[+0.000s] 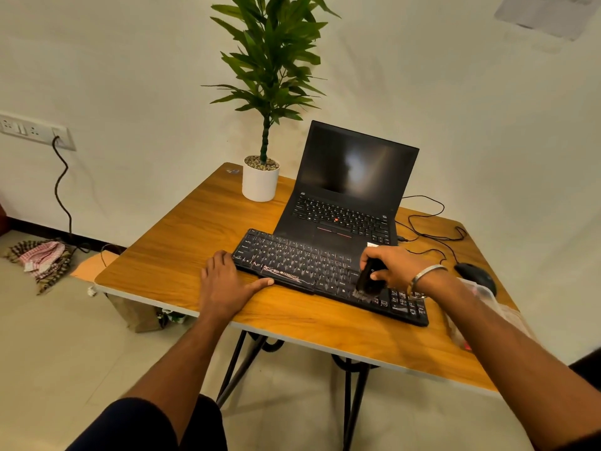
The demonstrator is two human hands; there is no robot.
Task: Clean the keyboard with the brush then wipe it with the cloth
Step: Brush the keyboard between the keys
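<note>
A black keyboard point(302, 265) lies slantwise on the wooden table point(182, 242), in front of an open laptop. My right hand point(393, 266) grips a black brush point(367, 279), whose pale bristles touch the keys on the keyboard's right part. My left hand point(224, 281) lies flat on the table at the keyboard's left end, thumb against its front edge, holding nothing. I cannot make out a cloth on the table.
The black laptop point(344, 196) stands open behind the keyboard. A potted plant point(261, 180) is at the back left. A black mouse point(476, 275) with its cable and a clear plastic bag point(484, 294) sit at the right. Crumpled fabric point(42, 258) lies on the floor left.
</note>
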